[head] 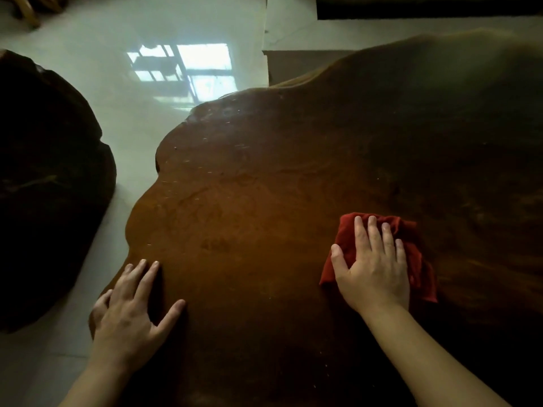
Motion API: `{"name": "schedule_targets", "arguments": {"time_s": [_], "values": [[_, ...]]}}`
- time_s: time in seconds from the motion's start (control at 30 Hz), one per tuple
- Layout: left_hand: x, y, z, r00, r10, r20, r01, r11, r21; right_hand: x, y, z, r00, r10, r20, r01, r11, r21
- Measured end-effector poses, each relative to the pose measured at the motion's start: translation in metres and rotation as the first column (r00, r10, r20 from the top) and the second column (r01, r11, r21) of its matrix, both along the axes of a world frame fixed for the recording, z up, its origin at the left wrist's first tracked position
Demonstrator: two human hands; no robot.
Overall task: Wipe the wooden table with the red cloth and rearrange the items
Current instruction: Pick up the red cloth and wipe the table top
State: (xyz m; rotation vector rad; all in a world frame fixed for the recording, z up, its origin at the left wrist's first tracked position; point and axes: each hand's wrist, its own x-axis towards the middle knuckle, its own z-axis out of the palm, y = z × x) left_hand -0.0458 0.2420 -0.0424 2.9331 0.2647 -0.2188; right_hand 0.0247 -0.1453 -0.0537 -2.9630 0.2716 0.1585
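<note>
A wide wooden table (264, 183) with a wavy, irregular edge fills most of the view. The red cloth (417, 259) lies crumpled on its near right part. My right hand (373, 265) presses flat on top of the cloth, fingers spread and pointing away from me. My left hand (132, 306) rests flat on the table's near left edge, fingers apart, holding nothing. No other items show on the tabletop.
A dark, rounded wooden piece (50, 183) stands to the left, across a strip of glossy pale floor (132, 92) that reflects a window. A low step or plinth (296, 66) sits beyond the table's far edge.
</note>
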Motion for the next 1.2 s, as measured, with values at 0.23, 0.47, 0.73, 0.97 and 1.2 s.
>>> {"name": "schedule_targets", "arguments": {"time_s": [0.23, 0.47, 0.73, 0.97, 1.2], "values": [[-0.002, 0.018, -0.006, 0.998, 0.047, -0.035, -0.047, 0.999, -0.005, 0.058, 0.038, -0.001, 0.999, 0.048, -0.011, -0.048, 0.999, -0.011], [0.0, 0.019, -0.007, 0.998, 0.057, -0.003, -0.057, 0.998, -0.019, 0.094, 0.127, -0.004, 0.976, 0.219, 0.02, -0.219, 0.975, 0.024], [0.022, 0.028, -0.013, 0.998, 0.052, 0.039, -0.051, 0.998, -0.03, 0.078, 0.236, -0.005, 0.888, 0.455, 0.06, -0.459, 0.883, 0.1], [0.032, 0.031, -0.022, 0.999, 0.045, 0.029, -0.044, 0.999, -0.024, 0.079, 0.262, -0.009, 0.718, 0.69, 0.095, -0.696, 0.707, 0.128], [0.042, 0.014, -0.011, 0.999, 0.03, 0.037, -0.029, 0.999, -0.033, 0.091, 0.249, -0.01, 0.764, 0.639, 0.091, -0.644, 0.743, 0.185]]}}
